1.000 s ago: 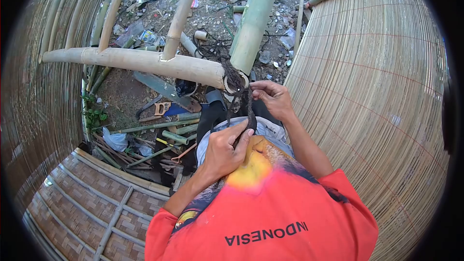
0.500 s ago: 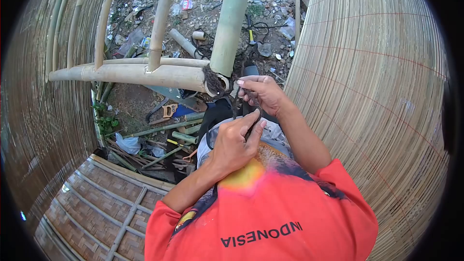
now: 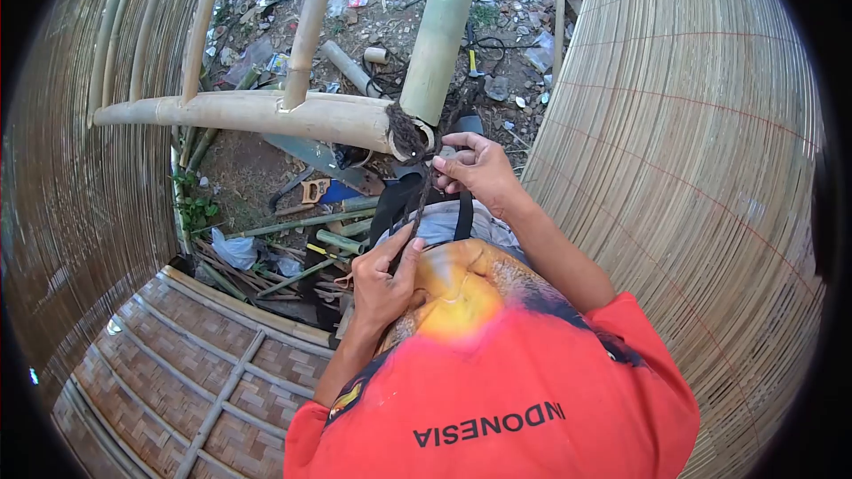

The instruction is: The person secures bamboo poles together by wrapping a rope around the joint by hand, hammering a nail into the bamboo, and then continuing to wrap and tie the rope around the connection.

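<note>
A dark fibre rope [image 3: 422, 198] runs down from the corner where a horizontal bamboo pole [image 3: 240, 115] meets a thick green bamboo post [image 3: 437, 44]. Dark lashing [image 3: 406, 135] wraps the end of the horizontal pole. Close beside that joint, my right hand [image 3: 480, 177] pinches the rope near its upper part with thumb and fingers. Lower down, in front of my shirt, my left hand [image 3: 383, 282] is closed around the rope's lower stretch. Between the two hands the rope looks fairly straight. Its lower end is hidden by my left hand.
Slatted bamboo blinds [image 3: 674, 151] stand on the right and left. At lower left lies a woven bamboo panel [image 3: 169, 359]. Below the pole are a handsaw [image 3: 317, 190], bamboo offcuts [image 3: 342, 242] and a plastic bag [image 3: 233, 249]. Rubble and litter cover the ground beyond.
My left hand has moved down and left, away from my right hand, with the rope now stretched between them. My right hand stays by the joint. The view has shifted slightly.
</note>
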The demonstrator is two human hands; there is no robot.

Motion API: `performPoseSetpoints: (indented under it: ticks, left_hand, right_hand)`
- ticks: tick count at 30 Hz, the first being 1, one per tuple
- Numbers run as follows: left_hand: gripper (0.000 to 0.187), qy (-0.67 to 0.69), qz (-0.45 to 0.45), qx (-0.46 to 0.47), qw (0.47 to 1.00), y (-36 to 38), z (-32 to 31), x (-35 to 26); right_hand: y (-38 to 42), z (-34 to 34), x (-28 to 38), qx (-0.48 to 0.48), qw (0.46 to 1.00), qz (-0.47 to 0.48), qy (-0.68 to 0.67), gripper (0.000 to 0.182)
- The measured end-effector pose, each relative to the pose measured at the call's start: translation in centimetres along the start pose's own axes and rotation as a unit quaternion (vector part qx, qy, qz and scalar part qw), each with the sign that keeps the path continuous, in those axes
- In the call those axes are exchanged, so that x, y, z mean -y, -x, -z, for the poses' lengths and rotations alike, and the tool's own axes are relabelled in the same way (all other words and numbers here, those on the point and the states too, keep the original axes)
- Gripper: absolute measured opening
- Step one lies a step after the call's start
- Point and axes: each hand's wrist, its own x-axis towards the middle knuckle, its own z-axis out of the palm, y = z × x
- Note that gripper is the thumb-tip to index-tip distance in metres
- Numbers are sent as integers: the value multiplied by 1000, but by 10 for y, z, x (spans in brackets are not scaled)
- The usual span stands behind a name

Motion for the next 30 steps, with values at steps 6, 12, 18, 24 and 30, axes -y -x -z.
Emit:
performPoseSetpoints:
  ticks: [6, 12, 18, 24, 30]
  left_hand:
    - [28, 86, 64, -15, 994, -7, 19, 32]
    - [24, 70, 10, 0, 998, -21, 30, 20]
    - [24, 81, -90, 7, 993, -28, 18, -5]
    - [23, 88, -49, -15, 995, -27, 25, -5]
    - [21, 133, 72, -31, 988, -21, 29, 56]
  right_hand:
    - [-1, -10, -5, -31, 995, 41, 81, 49]
    - [0, -17, -11, -79, 991, 72, 86, 49]
    - [2, -13, -14, -65, 997, 30, -35, 43]
    - [2, -19, -11, -87, 995, 49, -15, 43]
    - [-3, -23, -2, -85, 994, 58, 42, 44]
